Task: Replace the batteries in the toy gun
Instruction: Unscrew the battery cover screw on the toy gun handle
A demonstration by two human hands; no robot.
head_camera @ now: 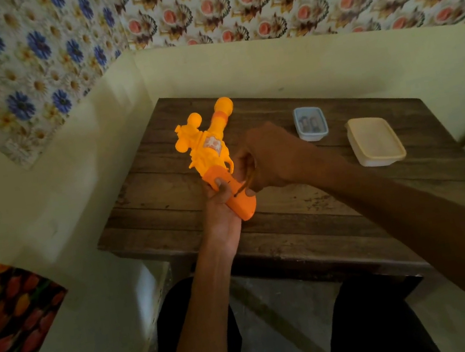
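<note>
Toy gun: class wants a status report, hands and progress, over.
Left hand grips toy gun by its handle. Right hand holds thin tool to the handle. Small box, lidded box aside on table, not blocking.

The right hand point(271, 157) covers most of a thin tool point(246, 182); only a short piece of it shows, and its kind I cannot tell. The left hand point(219, 208) hides the underside of the grip of the gun point(208, 149). Two dark things in the small open box point(310, 124) are too blurred to name. A lid hides the inside of the bigger box point(375, 141).
</note>
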